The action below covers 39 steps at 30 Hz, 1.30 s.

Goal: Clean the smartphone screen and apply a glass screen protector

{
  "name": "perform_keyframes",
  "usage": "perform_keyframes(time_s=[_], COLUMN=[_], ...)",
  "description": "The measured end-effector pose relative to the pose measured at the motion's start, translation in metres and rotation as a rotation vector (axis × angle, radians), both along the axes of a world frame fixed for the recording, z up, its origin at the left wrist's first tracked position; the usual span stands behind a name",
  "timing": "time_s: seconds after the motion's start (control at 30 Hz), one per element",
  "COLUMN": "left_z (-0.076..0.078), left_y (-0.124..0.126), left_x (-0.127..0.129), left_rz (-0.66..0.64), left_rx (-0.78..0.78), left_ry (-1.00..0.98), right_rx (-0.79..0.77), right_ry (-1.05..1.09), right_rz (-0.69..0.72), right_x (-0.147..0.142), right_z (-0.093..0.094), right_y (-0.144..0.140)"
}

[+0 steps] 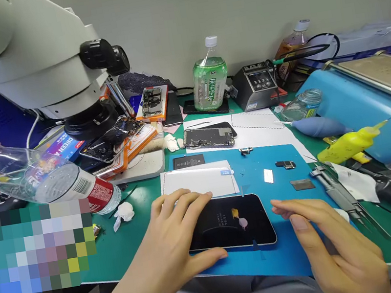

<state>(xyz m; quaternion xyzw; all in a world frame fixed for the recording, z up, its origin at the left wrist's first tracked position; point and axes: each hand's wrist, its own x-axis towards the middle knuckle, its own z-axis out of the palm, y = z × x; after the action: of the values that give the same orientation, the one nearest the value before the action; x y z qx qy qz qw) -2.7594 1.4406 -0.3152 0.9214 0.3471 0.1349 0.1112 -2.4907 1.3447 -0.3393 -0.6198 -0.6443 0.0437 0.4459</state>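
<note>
Lying on a bright blue flat mat (288, 260), a black smartphone with a pale frame (248, 230) is in the lower middle of the frame. Its screen is lit and shows the time 15:54, together with a small yellow and pink picture. Small dark blue tabs (256, 246) are at its long edges. The left hand (174, 234) lies over the left end of the phone, with its fingers spread toward the upper edge and its thumb near the lower edge; I cannot tell if it grasps the phone firmly or only rests there. The right hand (338, 238) is just beside the right end, in a released state, with loosely bent fingers and the thumb apart from them. Above the phone there is a white rectangular sheet with a blue label (196, 178). A small white rectangular piece (268, 176) and a thin grey rectangular plate (302, 184) lie to the right of this sheet. A yellow squeeze bottle with a needle tip (347, 144) is at the right of the frame, and a large pale grey microscope (47, 56) fills the upper left.
</note>
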Motion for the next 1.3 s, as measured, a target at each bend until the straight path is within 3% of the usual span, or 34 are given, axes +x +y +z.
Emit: perform_keyframes(time_s=[0.23, 0.33, 0.53, 0.7, 0.8, 1.0, 1.07, 1.2, 1.23, 1.3], left_z=[-0.008, -0.008, -0.006, -0.009, -0.014, -0.020, -0.016, -0.001, 0.002, 0.005], left_y=[-0.015, -0.022, -0.029, -0.021, -0.017, -0.023, -0.026, -0.026, -0.025, -0.021], left_x=[-0.044, -0.044, -0.018, -0.033, -0.042, -0.048, -0.041, -0.019, -0.015, -0.015], left_rz=[0.113, 0.142, -0.127, 0.156, 0.182, 0.199, 0.147, -0.151, -0.184, -0.131], left_rx=[0.158, 0.182, 0.087, -0.023, -0.042, 0.062, 0.092, 0.101, 0.093, 0.079], left_ry=[0.065, 0.043, -0.074, -0.113, -0.048, -0.025, -0.027, -0.039, -0.052, -0.070], right_rx=[-0.055, -0.057, -0.059, -0.089, -0.098, -0.081, -0.090, -0.078, -0.079, -0.090], right_ry=[0.002, 0.019, 0.051, 0.066, 0.027, -0.033, -0.026, -0.016, -0.013, -0.005], right_rz=[0.056, 0.038, 0.035, 0.024, 0.045, 0.017, 0.019, 0.021, 0.020, 0.028], right_x=[0.001, 0.000, 0.002, 0.007, 0.008, 0.004, 0.003, 0.001, 0.001, 0.002], right_z=[0.002, -0.001, -0.002, 0.005, 0.007, 0.010, 0.011, 0.012, 0.012, 0.012], right_y=[0.005, 0.004, 0.004, 0.010, 0.015, 0.020, 0.021, 0.021, 0.021, 0.020])
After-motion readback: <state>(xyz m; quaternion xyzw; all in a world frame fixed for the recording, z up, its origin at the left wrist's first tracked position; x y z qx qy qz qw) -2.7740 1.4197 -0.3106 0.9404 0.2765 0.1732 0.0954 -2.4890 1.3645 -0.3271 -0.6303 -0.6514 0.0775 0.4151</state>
